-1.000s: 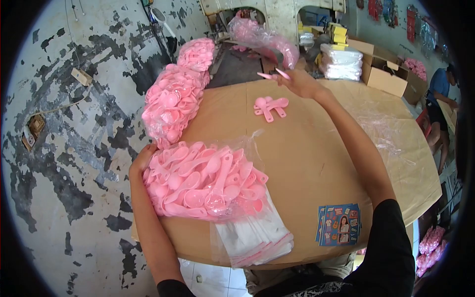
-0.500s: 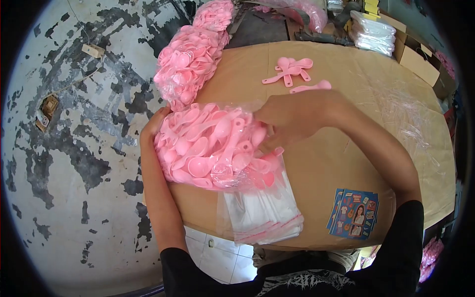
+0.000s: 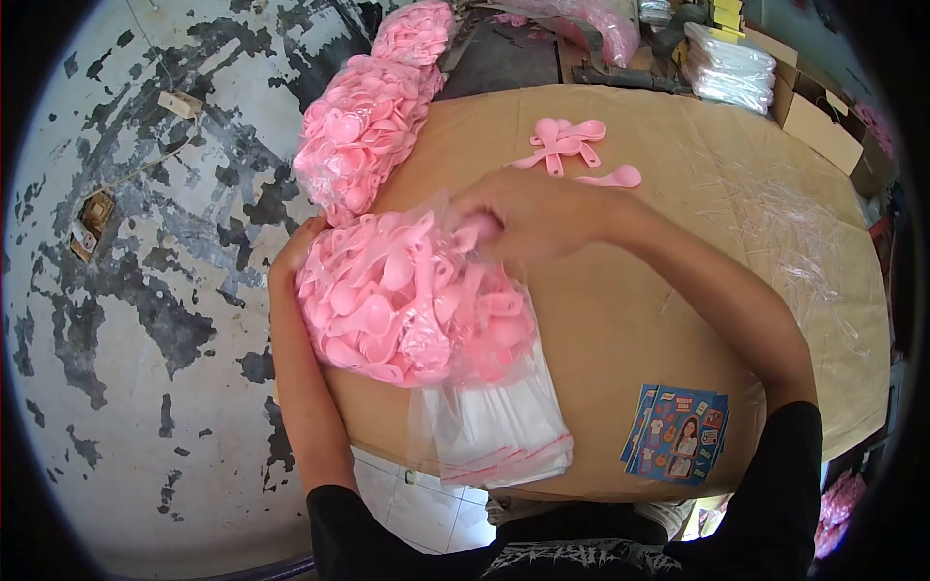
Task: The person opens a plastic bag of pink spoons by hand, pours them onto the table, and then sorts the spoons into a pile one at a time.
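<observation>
A clear plastic bag of pink spoons lies on the paper-covered table, its mouth towards the right. My left hand curls around the bag's left side, with its fingertips partly hidden. At the bag's upper right, my right hand is closed on a pink spoon; its fingers are slightly blurred. Under the bag's lower right edge lies a stack of clear plastic sleeves with red-striped edges. Beyond my right hand are several loose pink spoons in a crossed pile and a single spoon.
Another full bag of pink spoons stands at the table's far left. Printed blue cards lie near the front edge. Thin clear plastic strips spread at the right. A cardboard box and stacked clear packs sit at the back right.
My right hand has moved left over the bag's opening, and a pink spoon now shows in its fingers. The bag's right side has sagged lower. My left hand stays on the bag.
</observation>
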